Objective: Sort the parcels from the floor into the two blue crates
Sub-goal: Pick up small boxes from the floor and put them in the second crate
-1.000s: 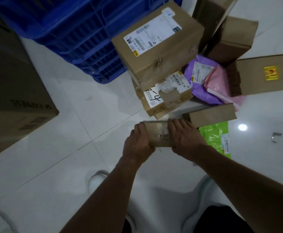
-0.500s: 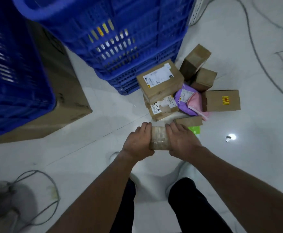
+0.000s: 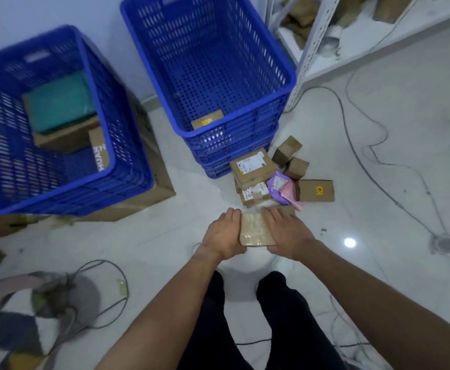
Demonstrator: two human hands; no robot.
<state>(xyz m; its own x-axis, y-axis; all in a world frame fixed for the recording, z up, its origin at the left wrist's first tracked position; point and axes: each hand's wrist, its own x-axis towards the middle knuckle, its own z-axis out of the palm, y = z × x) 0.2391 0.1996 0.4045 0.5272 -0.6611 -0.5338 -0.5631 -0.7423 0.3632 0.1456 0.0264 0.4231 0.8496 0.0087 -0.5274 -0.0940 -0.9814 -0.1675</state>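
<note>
Two hands clasp a taped parcel [image 3: 255,232] by its sides: left hand [image 3: 225,233], right hand [image 3: 285,233]. Likely mid-carry; next, choose the upper-left crate [image 3: 66,188] or upper-centre crate [image 3: 234,145] and lower it inside.

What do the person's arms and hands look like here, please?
The left hand and right hand are bare: no gloves, rings or watch visible. The left forearm and right forearm are bare too, no sleeve in view. Black trousers below.

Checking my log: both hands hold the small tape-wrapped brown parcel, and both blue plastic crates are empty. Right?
No: the head view shows a teal parcel in the left blue crate and a cardboard box in the right crate. The rest holds.
</note>
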